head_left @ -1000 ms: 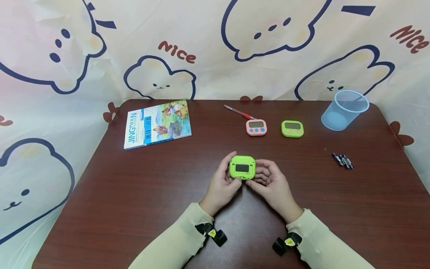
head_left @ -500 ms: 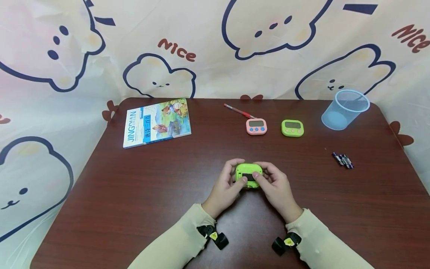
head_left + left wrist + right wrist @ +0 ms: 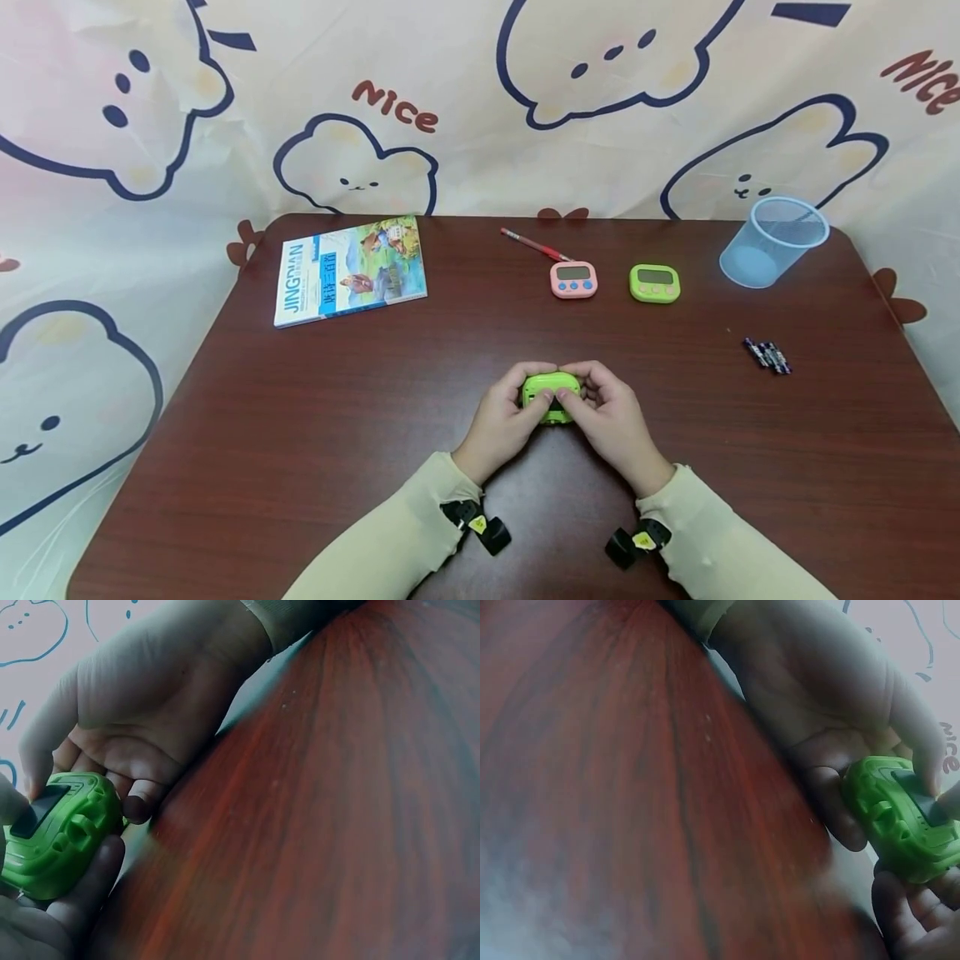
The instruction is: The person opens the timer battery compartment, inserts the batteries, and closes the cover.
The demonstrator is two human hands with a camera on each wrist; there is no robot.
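A lime green timer (image 3: 551, 393) is held low over the brown table (image 3: 300, 417), near the middle front. My left hand (image 3: 516, 402) grips its left side and my right hand (image 3: 594, 400) grips its right side, thumbs on top. The left wrist view shows the green timer (image 3: 56, 832) with its back and a dark panel up, my left hand's fingers (image 3: 82, 889) curled under it and the right hand (image 3: 150, 712) across from it. From the right wrist, the green timer (image 3: 904, 814) sits between the left hand (image 3: 832, 697) and my right fingers (image 3: 911, 919).
A book (image 3: 348, 268) lies at the back left. A red pen (image 3: 534, 245), a pink timer (image 3: 573, 279) and a second green timer (image 3: 655, 283) sit at the back middle. A tipped blue cup (image 3: 772, 242) and several batteries (image 3: 767, 356) are on the right.
The green timer has tipped from upright, back facing me, to lower and flatter. Both hands have closed in around it, thumbs moving onto its back.
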